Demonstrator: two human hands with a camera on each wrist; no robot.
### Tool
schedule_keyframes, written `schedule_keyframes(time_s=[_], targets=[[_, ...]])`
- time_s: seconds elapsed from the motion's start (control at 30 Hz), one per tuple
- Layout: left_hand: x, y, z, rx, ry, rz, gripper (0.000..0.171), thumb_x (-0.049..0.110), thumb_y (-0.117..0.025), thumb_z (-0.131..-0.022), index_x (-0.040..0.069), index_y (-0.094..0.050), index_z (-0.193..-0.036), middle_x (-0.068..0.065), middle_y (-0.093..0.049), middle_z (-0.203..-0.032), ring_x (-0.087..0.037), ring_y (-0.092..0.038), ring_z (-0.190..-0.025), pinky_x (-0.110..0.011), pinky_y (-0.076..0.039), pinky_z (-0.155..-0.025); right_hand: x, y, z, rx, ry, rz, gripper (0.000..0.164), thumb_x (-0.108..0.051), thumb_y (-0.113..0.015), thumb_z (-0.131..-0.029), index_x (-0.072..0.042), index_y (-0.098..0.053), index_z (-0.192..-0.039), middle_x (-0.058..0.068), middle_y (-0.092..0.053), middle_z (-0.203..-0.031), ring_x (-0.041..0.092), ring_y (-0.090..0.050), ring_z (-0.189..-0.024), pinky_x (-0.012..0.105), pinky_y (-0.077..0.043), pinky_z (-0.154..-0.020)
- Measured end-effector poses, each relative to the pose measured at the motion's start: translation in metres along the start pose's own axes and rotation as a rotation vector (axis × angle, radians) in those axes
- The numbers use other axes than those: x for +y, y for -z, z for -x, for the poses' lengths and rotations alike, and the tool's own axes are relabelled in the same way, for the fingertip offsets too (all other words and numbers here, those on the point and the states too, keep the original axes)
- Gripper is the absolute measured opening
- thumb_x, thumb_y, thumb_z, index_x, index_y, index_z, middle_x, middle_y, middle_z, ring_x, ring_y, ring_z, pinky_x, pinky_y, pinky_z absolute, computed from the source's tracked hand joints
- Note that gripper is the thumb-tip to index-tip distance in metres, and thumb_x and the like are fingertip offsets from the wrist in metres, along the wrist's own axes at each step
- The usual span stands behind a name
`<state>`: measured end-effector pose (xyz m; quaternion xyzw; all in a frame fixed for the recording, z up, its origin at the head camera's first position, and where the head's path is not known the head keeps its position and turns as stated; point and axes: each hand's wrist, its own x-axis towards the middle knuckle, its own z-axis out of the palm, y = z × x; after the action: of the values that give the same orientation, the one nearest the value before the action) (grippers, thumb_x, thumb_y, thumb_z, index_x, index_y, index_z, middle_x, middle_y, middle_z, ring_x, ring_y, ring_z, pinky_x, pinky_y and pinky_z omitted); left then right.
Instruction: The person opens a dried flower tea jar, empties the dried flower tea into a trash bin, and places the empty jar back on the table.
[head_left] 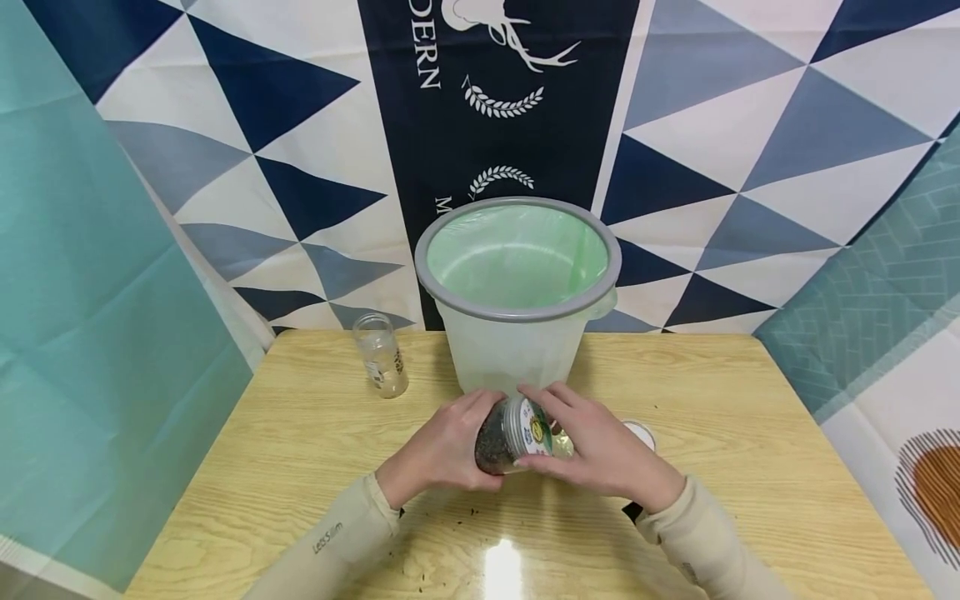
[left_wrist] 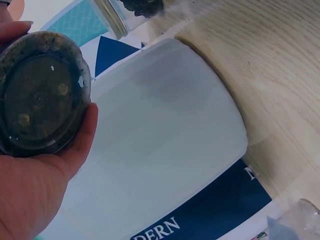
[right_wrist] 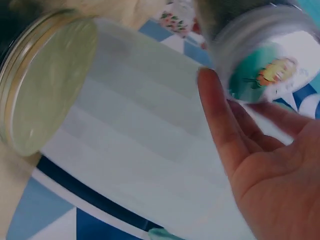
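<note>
My left hand [head_left: 453, 442] grips a clear jar [head_left: 492, 442] of dark, loose contents, held tilted on its side above the table. In the left wrist view the jar's round base [left_wrist: 42, 95] faces the camera. My right hand [head_left: 592, 437] spans the jar's lid [head_left: 536, 427], thumb at one edge and fingers at the other. That lid, white and green with a printed emblem, shows blurred in the right wrist view. Behind the right hand is a second jar, mostly hidden; its gold-rimmed lid [right_wrist: 55, 85] shows in the right wrist view.
Just beyond my hands stands a whitish bin [head_left: 517, 354] with a grey rim and green liner. A printed clear glass [head_left: 382, 357] is at the back left. Dark crumbs [head_left: 459, 523] dot the wooden table [head_left: 750, 500] near me. Patterned cloth hangs behind.
</note>
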<state>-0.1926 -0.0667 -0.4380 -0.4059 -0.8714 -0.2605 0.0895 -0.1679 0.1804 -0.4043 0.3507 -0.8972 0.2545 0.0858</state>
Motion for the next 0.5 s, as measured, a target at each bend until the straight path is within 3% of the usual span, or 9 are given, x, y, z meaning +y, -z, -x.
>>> schedule_keyframes(time_s=[0.13, 0.23, 0.37, 0.5], targets=[[-0.0004, -0.0001, -0.0005, -0.003, -0.001, 0.002, 0.093, 0.033, -0.095, -0.058, 0.003, -0.054, -0.135, -0.008, -0.065, -0.123, -0.018, -0.065, -0.107, -0.035, -0.059, -0.094, 0.0024, 0.0042, 0.001, 0.003, 0.076, -0.01, 0.086, -0.05, -0.081, -0.086, -0.014, -0.046, -0.155, 0.002, -0.057, -0.142, 0.019, -0.064, -0.12, 0.044, -0.058, -0.096], [-0.0003, 0.0006, -0.0011, -0.003, 0.012, 0.004, 0.093, 0.033, -0.094, -0.057, 0.003, -0.054, -0.136, -0.008, -0.066, -0.124, -0.018, -0.065, -0.107, -0.036, -0.059, -0.094, 0.0021, 0.0047, 0.0015, 0.01, 0.059, -0.003, 0.086, -0.05, -0.079, -0.088, -0.016, -0.042, -0.158, 0.003, -0.055, -0.145, 0.022, -0.063, -0.123, 0.045, -0.058, -0.098], [-0.0005, 0.0022, -0.0019, -0.004, 0.025, 0.005, 0.094, 0.033, -0.095, -0.057, 0.003, -0.054, -0.137, -0.008, -0.066, -0.124, -0.019, -0.066, -0.107, -0.037, -0.059, -0.094, -0.001, 0.0022, 0.0011, 0.023, -0.022, 0.014, 0.085, -0.052, -0.075, -0.09, -0.015, -0.042, -0.158, 0.003, -0.058, -0.138, 0.02, -0.067, -0.113, 0.043, -0.059, -0.091], [-0.002, 0.0028, -0.002, 0.004, 0.015, 0.008, 0.094, 0.031, -0.096, -0.056, 0.003, -0.055, -0.136, -0.008, -0.066, -0.123, -0.019, -0.066, -0.107, -0.036, -0.059, -0.094, -0.0027, -0.0005, 0.001, 0.016, -0.079, -0.009, 0.084, -0.053, -0.076, -0.089, -0.011, -0.047, -0.155, -0.001, -0.062, -0.119, 0.01, -0.065, -0.092, 0.03, -0.058, -0.077]])
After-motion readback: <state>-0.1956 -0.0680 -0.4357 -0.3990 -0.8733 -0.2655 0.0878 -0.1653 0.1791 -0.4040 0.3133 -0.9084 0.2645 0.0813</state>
